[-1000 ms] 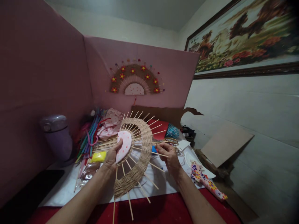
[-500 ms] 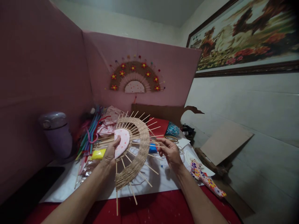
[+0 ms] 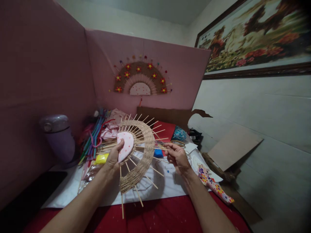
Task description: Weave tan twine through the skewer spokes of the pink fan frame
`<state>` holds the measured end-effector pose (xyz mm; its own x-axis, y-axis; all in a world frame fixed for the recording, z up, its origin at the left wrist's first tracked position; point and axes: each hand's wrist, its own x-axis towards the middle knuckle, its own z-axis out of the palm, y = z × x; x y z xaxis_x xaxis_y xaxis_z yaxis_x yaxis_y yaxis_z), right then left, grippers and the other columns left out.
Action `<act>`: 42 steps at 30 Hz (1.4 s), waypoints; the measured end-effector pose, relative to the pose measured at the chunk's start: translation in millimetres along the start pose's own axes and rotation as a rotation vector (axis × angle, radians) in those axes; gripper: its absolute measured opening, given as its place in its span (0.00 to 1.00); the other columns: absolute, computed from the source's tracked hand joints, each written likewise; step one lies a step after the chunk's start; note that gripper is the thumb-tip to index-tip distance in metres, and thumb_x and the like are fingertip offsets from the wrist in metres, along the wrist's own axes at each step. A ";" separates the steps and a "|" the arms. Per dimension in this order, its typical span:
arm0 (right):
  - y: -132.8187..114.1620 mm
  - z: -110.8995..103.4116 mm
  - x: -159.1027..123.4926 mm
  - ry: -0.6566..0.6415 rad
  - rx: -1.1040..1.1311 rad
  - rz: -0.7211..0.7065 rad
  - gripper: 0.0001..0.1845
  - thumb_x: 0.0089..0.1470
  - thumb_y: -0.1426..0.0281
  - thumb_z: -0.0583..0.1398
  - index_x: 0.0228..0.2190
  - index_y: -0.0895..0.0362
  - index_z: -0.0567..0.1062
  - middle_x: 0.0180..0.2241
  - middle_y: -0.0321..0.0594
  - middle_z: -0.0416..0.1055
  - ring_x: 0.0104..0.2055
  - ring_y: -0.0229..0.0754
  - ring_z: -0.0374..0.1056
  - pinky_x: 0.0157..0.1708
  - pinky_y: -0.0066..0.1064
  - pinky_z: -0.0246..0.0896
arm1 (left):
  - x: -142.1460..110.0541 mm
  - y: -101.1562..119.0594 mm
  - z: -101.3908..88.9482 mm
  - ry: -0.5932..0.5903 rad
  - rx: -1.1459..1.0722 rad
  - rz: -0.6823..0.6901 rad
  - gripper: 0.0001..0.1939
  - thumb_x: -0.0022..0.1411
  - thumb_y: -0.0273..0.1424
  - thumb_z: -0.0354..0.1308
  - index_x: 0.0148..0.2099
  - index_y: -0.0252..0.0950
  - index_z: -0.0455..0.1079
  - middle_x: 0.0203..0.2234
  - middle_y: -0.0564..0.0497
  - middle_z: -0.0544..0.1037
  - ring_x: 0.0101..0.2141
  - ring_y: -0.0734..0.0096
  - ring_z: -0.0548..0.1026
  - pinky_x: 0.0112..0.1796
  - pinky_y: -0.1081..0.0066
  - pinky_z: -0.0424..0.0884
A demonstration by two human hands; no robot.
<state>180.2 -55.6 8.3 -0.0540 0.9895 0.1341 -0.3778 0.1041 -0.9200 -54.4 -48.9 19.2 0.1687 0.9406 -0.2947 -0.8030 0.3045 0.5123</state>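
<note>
A half-round woven fan (image 3: pixel 142 163) is held up over the table, its thin wooden sticks fanning out past a band of brown twine. At its hub is a pale pink half-disc (image 3: pixel 126 145) with small red dots. My left hand (image 3: pixel 114 158) grips that hub, thumb on the front face and fingers hidden behind. Beside the fan's right edge, my right hand (image 3: pixel 178 157) is closed in a pinch on a thin strand of twine that runs to the woven band. Stick tips reach close to these fingers, and what lies inside them is partly hidden.
A similar fan with red flowers (image 3: pixel 138 68) hangs on the pink panel. Left stand a purple tumbler (image 3: pixel 59 139), pipe cleaners (image 3: pixel 93 139) and a yellow packet (image 3: pixel 101 158). Right lie blue yarn (image 3: pixel 179 133), red card (image 3: pixel 164 129) and a flower-patterned item (image 3: pixel 216 187).
The fan and my left hand have shifted slightly left. My right hand has drawn a little to the right, its fingers curled closer together.
</note>
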 end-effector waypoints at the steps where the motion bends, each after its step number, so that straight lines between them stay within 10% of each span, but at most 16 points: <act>1: -0.1 0.1 0.0 -0.016 -0.003 -0.005 0.17 0.38 0.65 0.66 0.32 0.59 0.72 0.17 0.31 0.66 0.12 0.24 0.42 0.13 0.21 0.33 | 0.9 0.9 -0.4 0.006 -0.016 0.029 0.13 0.57 0.31 0.55 0.43 0.29 0.70 0.25 0.41 0.79 0.24 0.60 0.77 0.31 0.61 0.76; 15: 5.7 -2.4 3.3 0.149 -0.096 -0.174 0.15 0.40 0.64 0.65 0.32 0.59 0.73 0.18 0.31 0.64 0.14 0.26 0.45 0.12 0.21 0.37 | -11.5 5.0 13.1 0.024 -0.026 0.106 0.14 0.61 0.30 0.50 0.46 0.29 0.70 0.22 0.43 0.78 0.20 0.64 0.76 0.25 0.68 0.75; 22: 10.1 9.7 -3.3 -0.104 -0.153 -0.203 0.17 0.45 0.67 0.63 0.40 0.57 0.73 0.28 0.36 0.69 0.17 0.28 0.52 0.14 0.23 0.47 | -2.7 0.3 9.1 0.012 0.047 0.111 0.15 0.60 0.25 0.51 0.49 0.25 0.67 0.23 0.42 0.79 0.22 0.65 0.77 0.27 0.70 0.75; 42: 17.8 12.8 -6.3 -0.100 -0.144 -0.221 0.10 0.48 0.66 0.61 0.34 0.57 0.75 0.19 0.33 0.68 0.13 0.29 0.56 0.13 0.22 0.47 | 7.1 -2.2 4.0 0.039 0.067 0.208 0.16 0.60 0.24 0.51 0.50 0.24 0.66 0.27 0.41 0.79 0.27 0.65 0.78 0.32 0.68 0.76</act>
<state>162.0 -61.3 -4.3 -0.0787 0.9270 0.3668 -0.2554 0.3369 -0.9062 -49.2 -42.3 19.2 -0.0195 0.9781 -0.2073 -0.7784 0.1153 0.6171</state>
